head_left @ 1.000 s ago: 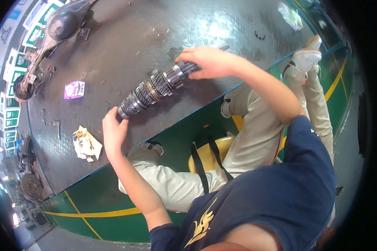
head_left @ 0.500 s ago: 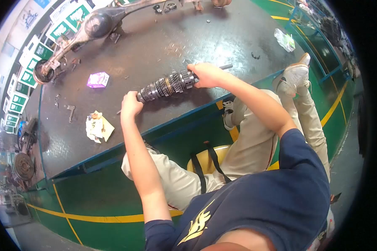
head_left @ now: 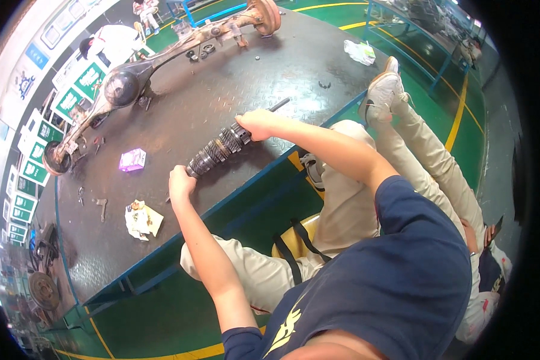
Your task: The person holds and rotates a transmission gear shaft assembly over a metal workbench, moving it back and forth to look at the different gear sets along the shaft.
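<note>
A dark steel gear shaft [head_left: 219, 149] with several toothed gears lies slantwise across the near part of the metal table, its thin end pointing up to the right. My left hand [head_left: 181, 183] is closed around its lower left end. Around the upper right end, just past the last gear, my right hand [head_left: 257, 124] is wrapped, and the bare shaft tip sticks out beyond it. My fingers hide both gripped spots. Whether the gears touch the tabletop or hang slightly above it, I cannot tell.
A rusty axle housing [head_left: 123, 88] spans the table's far side. To the left are a purple box [head_left: 132, 160], a crumpled yellow-and-white paper [head_left: 143, 220] and a small metal tool [head_left: 101, 209]. A plastic bag [head_left: 359, 53] lies at the far right, near a co-worker's shoe [head_left: 383, 90].
The view has shifted, so the table and axle sit differently in the picture. Both hands keep their grip on the gear shaft, which now appears more steeply slanted.
</note>
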The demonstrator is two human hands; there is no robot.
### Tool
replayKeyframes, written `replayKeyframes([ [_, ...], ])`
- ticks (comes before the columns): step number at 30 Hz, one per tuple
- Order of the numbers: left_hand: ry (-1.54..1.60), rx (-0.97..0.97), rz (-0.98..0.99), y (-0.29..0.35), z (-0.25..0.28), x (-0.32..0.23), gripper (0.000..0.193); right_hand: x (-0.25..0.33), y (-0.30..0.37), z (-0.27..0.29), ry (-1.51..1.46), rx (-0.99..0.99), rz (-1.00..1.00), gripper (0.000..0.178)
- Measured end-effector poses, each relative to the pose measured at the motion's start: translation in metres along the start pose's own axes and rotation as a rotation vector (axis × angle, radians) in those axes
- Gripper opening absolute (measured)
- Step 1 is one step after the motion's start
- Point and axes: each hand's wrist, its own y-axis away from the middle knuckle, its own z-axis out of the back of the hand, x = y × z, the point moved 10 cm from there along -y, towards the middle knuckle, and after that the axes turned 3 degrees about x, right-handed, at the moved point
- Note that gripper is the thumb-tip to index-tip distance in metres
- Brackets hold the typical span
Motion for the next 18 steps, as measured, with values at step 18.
replayKeyframes([
  [18,0.103,-0.018,-0.097,-0.002,-0.005,0.000,0.028,-0.001,0.006,-0.007,0.011,-0.212,0.124,0.035],
])
